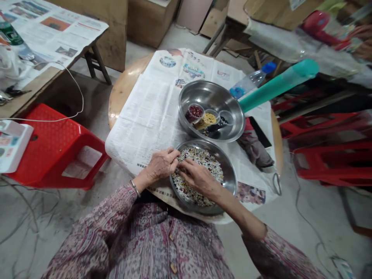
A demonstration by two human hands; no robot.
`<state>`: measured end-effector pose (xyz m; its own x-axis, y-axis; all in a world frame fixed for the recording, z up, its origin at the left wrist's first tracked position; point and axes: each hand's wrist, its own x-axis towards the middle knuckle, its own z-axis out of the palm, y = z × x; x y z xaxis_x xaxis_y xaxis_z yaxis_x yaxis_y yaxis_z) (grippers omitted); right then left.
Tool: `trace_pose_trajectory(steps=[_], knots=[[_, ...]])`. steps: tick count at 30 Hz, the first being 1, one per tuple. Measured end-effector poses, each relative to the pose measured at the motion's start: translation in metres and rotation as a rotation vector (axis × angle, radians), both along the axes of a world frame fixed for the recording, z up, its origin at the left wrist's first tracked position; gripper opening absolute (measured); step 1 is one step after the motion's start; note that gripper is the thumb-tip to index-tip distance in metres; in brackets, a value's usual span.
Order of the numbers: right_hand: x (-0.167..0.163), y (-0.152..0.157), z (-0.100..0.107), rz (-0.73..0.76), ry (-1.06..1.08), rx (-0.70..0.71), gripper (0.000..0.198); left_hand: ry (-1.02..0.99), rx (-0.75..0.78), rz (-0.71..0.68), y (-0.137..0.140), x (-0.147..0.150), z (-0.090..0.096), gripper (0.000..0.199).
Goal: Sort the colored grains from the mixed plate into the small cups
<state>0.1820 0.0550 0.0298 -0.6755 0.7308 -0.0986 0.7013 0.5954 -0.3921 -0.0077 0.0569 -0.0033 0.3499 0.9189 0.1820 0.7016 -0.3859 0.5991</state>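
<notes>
At the table's near edge: steel bowl of mixed beans, overhanging slightly. Left hand, fingers pinched on beans at the bowl's left rim; right hand resting loosely curled on the beans. Behind, touching: second bowl holding three small cups. Bare newspaper lies leftward.

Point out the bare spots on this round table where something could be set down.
Bare newspaper lies left of the far bowl, running to the round table edge. It is crowded rightward: the near bowl, left hand, right hand, bottle.
</notes>
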Motion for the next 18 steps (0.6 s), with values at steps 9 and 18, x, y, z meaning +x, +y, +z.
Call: trace_pose_trajectory(steps=[9,18], knots=[[-0.0019,0.0068,0.0064,0.056,-0.017,-0.023,0.018,0.024,-0.01,-0.024,-0.0004,-0.0031,0.0028,0.02],[-0.0004,0.0047,0.0053,0.076,-0.018,0.041,0.016,-0.04,0.001,0.01,-0.0007,-0.0032,-0.0001,0.024]])
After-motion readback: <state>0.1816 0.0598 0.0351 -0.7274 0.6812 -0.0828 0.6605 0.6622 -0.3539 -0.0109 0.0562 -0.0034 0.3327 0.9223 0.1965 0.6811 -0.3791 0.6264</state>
